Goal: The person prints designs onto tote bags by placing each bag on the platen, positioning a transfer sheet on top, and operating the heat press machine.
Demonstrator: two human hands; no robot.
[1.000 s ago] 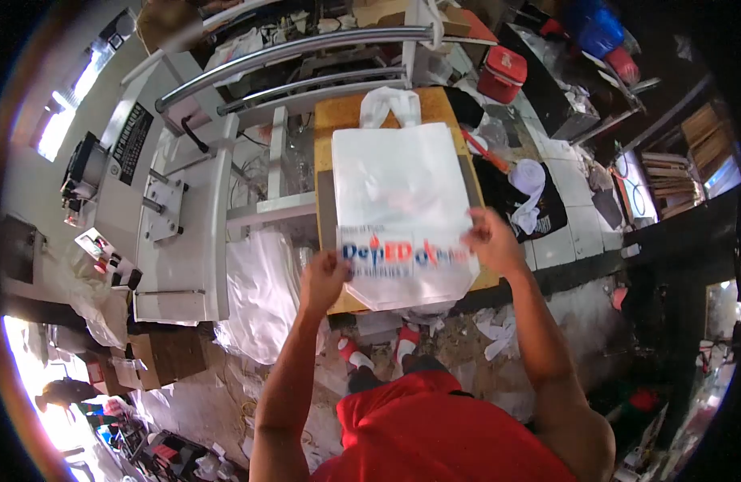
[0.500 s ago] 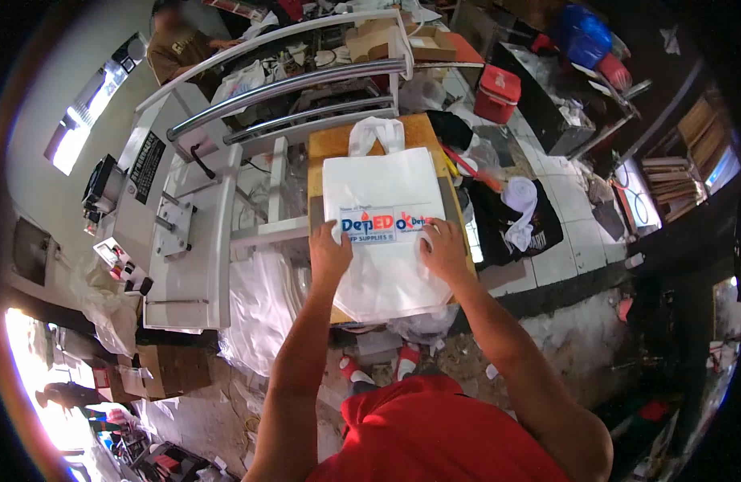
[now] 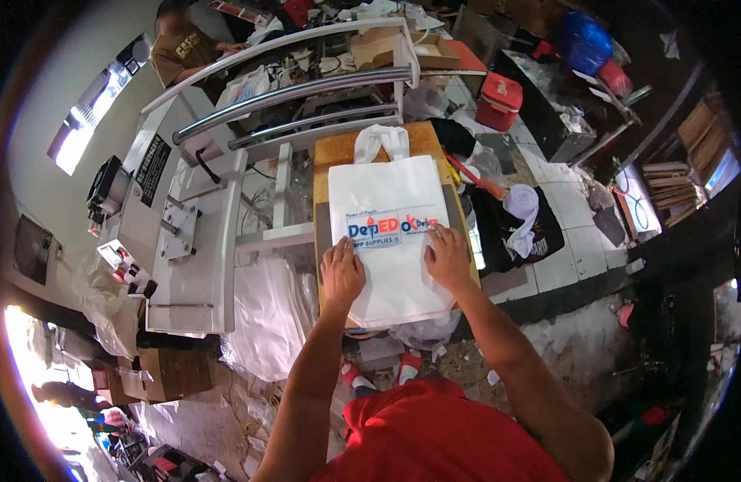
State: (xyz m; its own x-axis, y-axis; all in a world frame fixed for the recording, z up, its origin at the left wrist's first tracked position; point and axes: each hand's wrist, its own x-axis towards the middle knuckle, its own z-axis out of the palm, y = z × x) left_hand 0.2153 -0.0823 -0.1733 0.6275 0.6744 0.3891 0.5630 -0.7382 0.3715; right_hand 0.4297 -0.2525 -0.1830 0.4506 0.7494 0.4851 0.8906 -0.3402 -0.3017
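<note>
Bag, flat white cloth with loop handle [image 3: 386, 285], lies on orange-brown wooden board [image 3: 422, 138]. Your left hand [image 3: 342, 271] and right hand [image 3: 448, 255] rest palms down on bag, one each side, fingers open, bit bent, gripping nothing. Blue-and-red print [image 3: 390, 228] says "DepED", "OK", "SUPPLIES"; small words above say "Name of Pupil".

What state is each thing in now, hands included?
White bag: lying flat, handles spread upward.
Printed sheet: lying on the bag, slightly slanted.
Left hand: open, palm down.
Right hand: open, palm down.
White cloth: rolled, one end loose.
Red cooler: lid shut.
</note>
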